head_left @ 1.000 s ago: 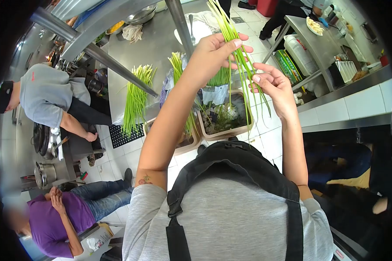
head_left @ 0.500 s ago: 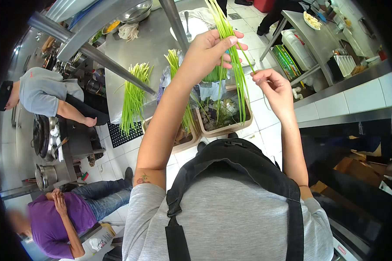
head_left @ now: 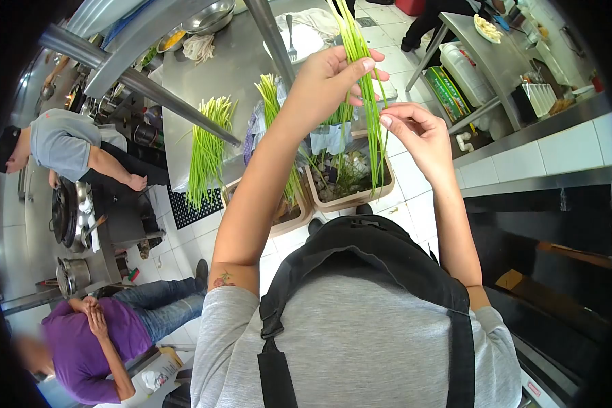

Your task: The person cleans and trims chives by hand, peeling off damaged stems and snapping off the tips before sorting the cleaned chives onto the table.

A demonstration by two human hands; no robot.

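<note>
Up in front of me, my left hand (head_left: 338,76) grips a bunch of long green chives (head_left: 374,139), pale stalks at the top and thin leaves hanging down. My right hand (head_left: 420,136) is at the right edge of the hanging leaves, thumb and forefinger pinched on or beside one leaf; what lies between the fingertips is too small to make out. Below the leaves is a tan bin (head_left: 360,201) with plant scraps inside. Over the edge of the metal table (head_left: 183,78) hangs a larger heap of chives (head_left: 209,160), and another bunch (head_left: 268,92) lies partly behind my left forearm.
A second tan bin (head_left: 292,223) stands beside the first. A metal post (head_left: 268,34) and rail (head_left: 170,98) cross close to my left arm. One person in grey (head_left: 64,146) works at the stove; another in purple (head_left: 98,347) stands at lower left. A white plate with a fork (head_left: 292,44) sits on the table.
My right hand has moved left, closer to the hanging bunch; the single leaf it was drawing out to the right no longer shows there. My left hand has barely moved.
</note>
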